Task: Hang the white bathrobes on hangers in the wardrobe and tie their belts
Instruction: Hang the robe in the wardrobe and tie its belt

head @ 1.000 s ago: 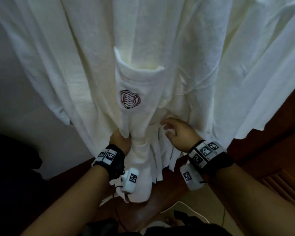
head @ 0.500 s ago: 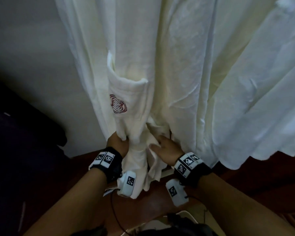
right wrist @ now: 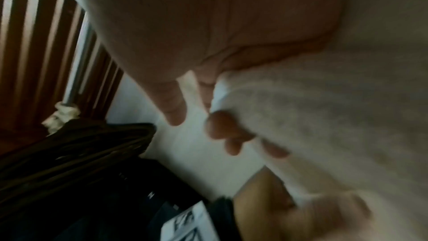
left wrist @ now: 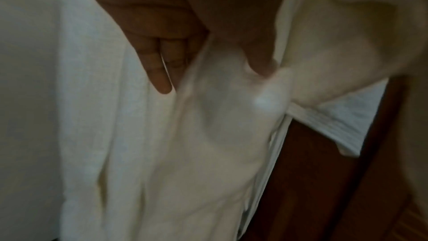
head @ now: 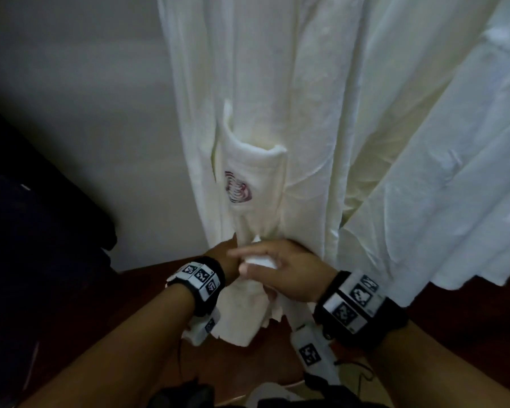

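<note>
While the left hand [head: 221,256] clutches gathered cloth below the pocket [head: 252,178], the right hand [head: 280,270] closes round a white belt [head: 259,262] fold. Soft, limp towelling will likely slump; grip near the ends. Beyond, the bathrobe [head: 277,83] hangs upright.

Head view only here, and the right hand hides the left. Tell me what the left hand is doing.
Observer: Left wrist view: the left hand grips a bunched bathrobe fold, thumb pressed on its front.
Operator: Report the right fingers.
Observer: Right wrist view: the right hand has its fingers curled round white cloth, possibly the belt.
Operator: Find spare hangers.
Observer: What look like dark hangers lie stacked beside a slatted door.
</note>
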